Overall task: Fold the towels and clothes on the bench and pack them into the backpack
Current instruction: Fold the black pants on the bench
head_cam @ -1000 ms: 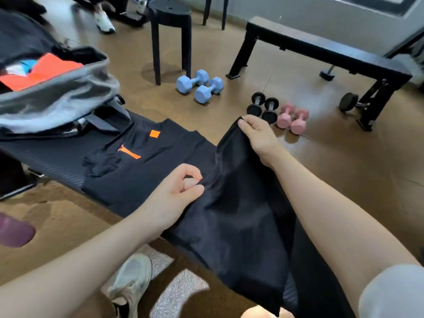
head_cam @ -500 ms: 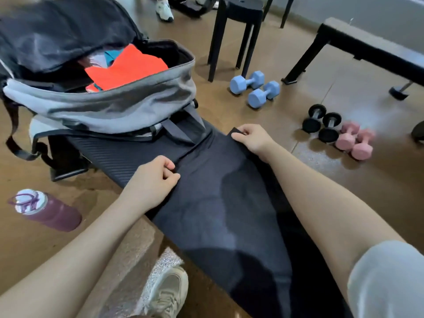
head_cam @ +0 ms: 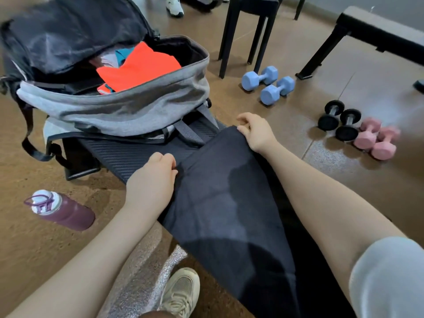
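Observation:
A black garment (head_cam: pixel 220 198) lies folded lengthwise on the black bench (head_cam: pixel 135 152), reaching toward me. My left hand (head_cam: pixel 153 177) pinches its near-left top corner. My right hand (head_cam: pixel 257 131) rests on its far top corner, thumb and fingers loosely curled at the edge. Just beyond the garment stands the grey backpack (head_cam: pixel 114 111), wide open, with folded orange cloth (head_cam: pixel 140 65) and teal and white items inside. Its dark flap (head_cam: pixel 68 33) is thrown back.
A purple bottle (head_cam: pixel 62 210) lies on the floor at left. Blue dumbbells (head_cam: pixel 268 84), black dumbbells (head_cam: pixel 339 120) and pink dumbbells (head_cam: pixel 376 138) sit on the floor to the right. A black stool (head_cam: pixel 250 31) and a second bench (head_cam: pixel 378 35) stand behind. My shoe (head_cam: pixel 181 292) is below.
Both hands brought the garment's lifted half over toward the backpack and laid it flat, covering the part with the orange marks. My view swung left toward the backpack.

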Demonstrator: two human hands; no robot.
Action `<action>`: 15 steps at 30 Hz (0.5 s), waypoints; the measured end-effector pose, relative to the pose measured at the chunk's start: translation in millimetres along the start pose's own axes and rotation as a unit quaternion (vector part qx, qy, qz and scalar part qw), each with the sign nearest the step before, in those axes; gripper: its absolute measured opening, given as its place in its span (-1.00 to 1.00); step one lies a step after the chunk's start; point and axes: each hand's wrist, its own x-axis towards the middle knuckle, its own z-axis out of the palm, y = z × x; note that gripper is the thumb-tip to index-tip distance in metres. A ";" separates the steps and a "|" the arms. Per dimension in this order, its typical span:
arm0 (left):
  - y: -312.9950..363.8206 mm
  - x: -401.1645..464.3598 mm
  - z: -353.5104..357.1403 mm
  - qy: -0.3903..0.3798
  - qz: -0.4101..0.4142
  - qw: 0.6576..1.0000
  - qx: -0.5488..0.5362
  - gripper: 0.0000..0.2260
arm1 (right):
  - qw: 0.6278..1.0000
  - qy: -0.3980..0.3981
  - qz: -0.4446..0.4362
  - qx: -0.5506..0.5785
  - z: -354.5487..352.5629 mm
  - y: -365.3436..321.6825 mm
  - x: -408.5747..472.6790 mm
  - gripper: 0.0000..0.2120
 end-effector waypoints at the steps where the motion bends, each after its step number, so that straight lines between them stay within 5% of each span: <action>1: 3.2 -1.9 0.8 0.026 0.028 0.999 0.036 -0.88 | 0.996 0.005 -0.025 -0.083 1.4 -0.9 -7.4 -0.66; 4: 30.8 -14.7 7.7 0.119 0.173 0.977 0.036 -0.79 | 0.966 0.105 -0.198 -0.125 -2.7 -6.4 -55.9 -0.54; 6: 54.1 -28.9 21.7 0.084 0.239 0.967 0.005 -0.68 | 0.954 0.030 -0.272 -0.121 -1.6 -6.9 -97.9 -0.51; 9: 67.5 -45.7 39.0 -0.065 0.214 0.974 0.039 -0.36 | 0.948 -0.131 -0.230 -0.177 0.5 10.2 -129.0 -0.37; 15: 55.4 -46.9 52.8 -0.081 0.203 0.974 0.064 -0.07 | 0.946 -0.134 -0.182 -0.232 -10.2 46.1 -115.1 -0.29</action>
